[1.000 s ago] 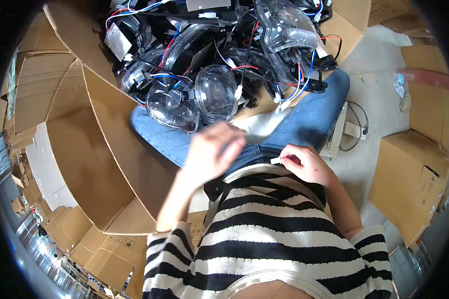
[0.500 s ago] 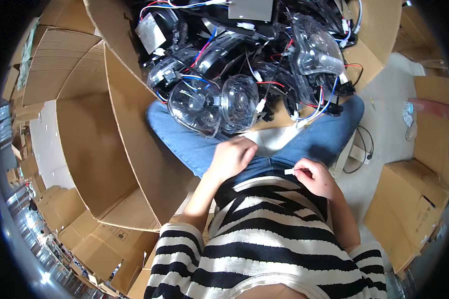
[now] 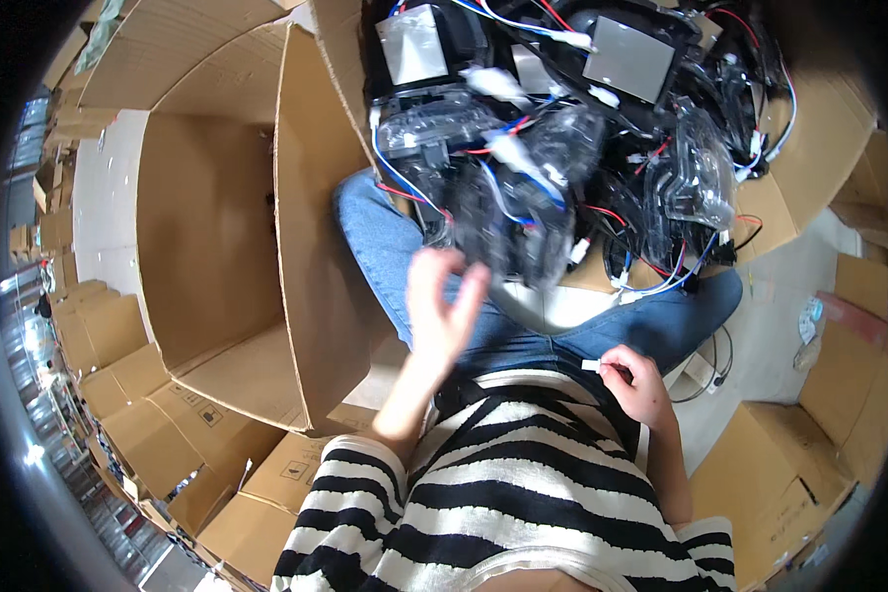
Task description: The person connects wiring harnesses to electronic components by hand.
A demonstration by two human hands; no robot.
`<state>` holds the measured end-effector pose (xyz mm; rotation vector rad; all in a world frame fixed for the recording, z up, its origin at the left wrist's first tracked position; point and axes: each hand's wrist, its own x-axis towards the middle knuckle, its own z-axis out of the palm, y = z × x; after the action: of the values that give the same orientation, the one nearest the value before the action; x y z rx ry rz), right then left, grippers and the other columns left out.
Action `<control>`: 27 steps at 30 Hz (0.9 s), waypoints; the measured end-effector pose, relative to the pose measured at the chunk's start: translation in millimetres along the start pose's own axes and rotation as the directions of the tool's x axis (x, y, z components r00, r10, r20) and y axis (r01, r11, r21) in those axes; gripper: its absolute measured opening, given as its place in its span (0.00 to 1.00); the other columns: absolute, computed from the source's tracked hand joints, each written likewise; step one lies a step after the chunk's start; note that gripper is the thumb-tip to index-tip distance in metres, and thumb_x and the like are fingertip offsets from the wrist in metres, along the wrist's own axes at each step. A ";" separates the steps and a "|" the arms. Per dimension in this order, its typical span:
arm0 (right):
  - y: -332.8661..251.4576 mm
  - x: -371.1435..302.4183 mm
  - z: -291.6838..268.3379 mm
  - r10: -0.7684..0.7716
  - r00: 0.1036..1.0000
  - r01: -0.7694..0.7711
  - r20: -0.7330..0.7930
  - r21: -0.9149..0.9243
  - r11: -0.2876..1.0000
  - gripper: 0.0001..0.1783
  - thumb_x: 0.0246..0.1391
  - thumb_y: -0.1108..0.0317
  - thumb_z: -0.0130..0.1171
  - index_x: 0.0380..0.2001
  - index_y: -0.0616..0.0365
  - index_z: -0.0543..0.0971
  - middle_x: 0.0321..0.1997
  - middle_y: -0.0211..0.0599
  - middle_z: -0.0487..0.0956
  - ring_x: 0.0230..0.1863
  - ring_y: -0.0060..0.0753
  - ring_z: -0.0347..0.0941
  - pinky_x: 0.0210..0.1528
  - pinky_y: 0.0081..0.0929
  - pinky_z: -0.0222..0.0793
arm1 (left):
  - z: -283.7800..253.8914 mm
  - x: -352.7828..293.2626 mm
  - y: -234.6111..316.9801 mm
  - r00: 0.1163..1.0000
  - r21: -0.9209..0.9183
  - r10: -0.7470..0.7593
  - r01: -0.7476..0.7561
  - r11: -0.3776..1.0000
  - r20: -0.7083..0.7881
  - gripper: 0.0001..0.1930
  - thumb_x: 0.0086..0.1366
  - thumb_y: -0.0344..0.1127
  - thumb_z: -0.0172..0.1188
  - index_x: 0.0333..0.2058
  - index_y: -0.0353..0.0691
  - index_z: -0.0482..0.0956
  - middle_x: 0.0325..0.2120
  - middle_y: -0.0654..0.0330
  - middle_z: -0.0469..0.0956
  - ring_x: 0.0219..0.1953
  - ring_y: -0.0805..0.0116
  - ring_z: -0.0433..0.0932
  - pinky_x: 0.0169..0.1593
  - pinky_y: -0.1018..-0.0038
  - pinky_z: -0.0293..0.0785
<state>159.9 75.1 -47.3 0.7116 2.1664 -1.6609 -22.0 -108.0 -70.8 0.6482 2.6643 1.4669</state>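
Left hand (image 3: 442, 316) is reaching farther out than earlier, when it was resting curled over the lap; fingers and thumb are now spreading apart, with no visible grip. A lamp (image 3: 513, 227) is lying just beyond its fingertips at the near left edge of the pile (image 3: 701, 187); contact is unclear because of blur. Two round clear lenses were showing sharply there earlier; now that spot is smearing, with blue wires (image 3: 503, 197) crossing it.

Right hand (image 3: 637, 387) is staying low on the right, near the lap, still pinching a white tab (image 3: 591, 365) between thumb and fingers; that grip is not changing from the earlier frame.

Pile is filling the far box (image 3: 824, 192) beyond the legs, with silver plates (image 3: 629, 61) facing up on the far side. A white connector (image 3: 579, 252) is hanging at the near edge. Left box (image 3: 207, 247) is standing open on the left, beside the left knee. Jeans (image 3: 380, 237) are framing the pile's near side, striped shirt (image 3: 533, 483) nearest. Another box (image 3: 775, 474) is sitting on the floor (image 3: 775, 306) at the right. Camera is shifting too: pile and left box are appearing farther right than before.
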 end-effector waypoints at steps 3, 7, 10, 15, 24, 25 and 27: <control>-2.5 4.8 -1.6 -0.022 1.000 0.022 0.018 0.018 1.000 0.03 0.45 0.75 0.50 0.24 0.64 0.70 0.16 0.31 0.69 0.18 0.16 0.63 0.21 0.17 0.59 | 4.2 -15.5 18.9 0.918 0.099 0.180 -0.228 0.969 0.353 0.11 0.44 0.37 0.61 0.24 0.39 0.72 0.21 0.60 0.69 0.26 0.62 0.68 0.33 0.72 0.63; -18.1 8.8 -2.8 -0.029 0.999 0.029 0.026 0.002 1.000 0.03 0.45 0.74 0.50 0.24 0.64 0.70 0.16 0.31 0.69 0.17 0.16 0.63 0.21 0.16 0.59 | 8.3 -17.6 2.9 0.982 -0.002 -0.105 0.106 0.994 0.155 0.12 0.44 0.35 0.63 0.23 0.38 0.69 0.23 0.59 0.70 0.26 0.67 0.70 0.33 0.74 0.67; -19.3 0.2 -2.0 -0.037 0.999 0.036 0.035 0.029 0.999 0.03 0.45 0.75 0.50 0.24 0.63 0.70 0.16 0.31 0.69 0.17 0.17 0.63 0.20 0.16 0.58 | 17.9 -43.7 -20.8 0.842 -0.556 -0.497 0.520 0.648 0.209 0.12 0.50 0.29 0.59 0.29 0.38 0.64 0.36 0.58 0.69 0.37 0.73 0.68 0.42 0.78 0.63; -40.5 -13.2 -3.7 -0.072 0.993 0.067 0.096 0.058 0.996 0.01 0.43 0.76 0.51 0.22 0.62 0.71 0.16 0.32 0.70 0.15 0.18 0.62 0.19 0.17 0.57 | 7.6 -10.5 -12.6 0.774 -0.903 -0.614 0.364 0.230 0.155 0.14 0.62 0.40 0.43 0.40 0.36 0.63 0.42 0.50 0.68 0.42 0.63 0.71 0.45 0.73 0.65; -62.0 -65.2 -42.6 -0.189 0.970 0.173 0.153 0.111 0.979 0.03 0.38 0.73 0.54 0.21 0.58 0.73 0.16 0.33 0.70 0.14 0.28 0.63 0.17 0.22 0.57 | -24.2 -16.1 41.2 0.880 -0.590 -0.389 0.472 0.655 0.272 0.15 0.64 0.38 0.38 0.44 0.35 0.65 0.20 0.60 0.72 0.17 0.82 0.60 0.24 0.87 0.58; -70.1 -68.4 -44.3 -0.216 0.970 0.199 0.112 0.144 0.969 0.03 0.37 0.73 0.55 0.21 0.58 0.73 0.16 0.33 0.70 0.14 0.29 0.63 0.17 0.22 0.57 | -28.1 -16.4 48.6 0.904 -0.563 -0.308 0.426 0.708 0.297 0.17 0.64 0.39 0.36 0.45 0.34 0.64 0.21 0.60 0.71 0.17 0.83 0.59 0.22 0.88 0.56; -81.3 -65.9 -42.9 -0.247 0.966 0.232 0.070 0.181 0.956 0.04 0.36 0.72 0.55 0.21 0.57 0.73 0.16 0.33 0.70 0.15 0.30 0.64 0.17 0.23 0.57 | -36.9 -17.4 60.3 0.916 -0.481 -0.156 0.332 0.812 0.369 0.21 0.64 0.43 0.33 0.51 0.35 0.59 0.24 0.60 0.69 0.18 0.83 0.59 0.22 0.89 0.55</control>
<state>170.5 87.4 64.6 0.4169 2.1333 -1.9796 6.3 -115.8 -4.2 0.4161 1.8803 1.7409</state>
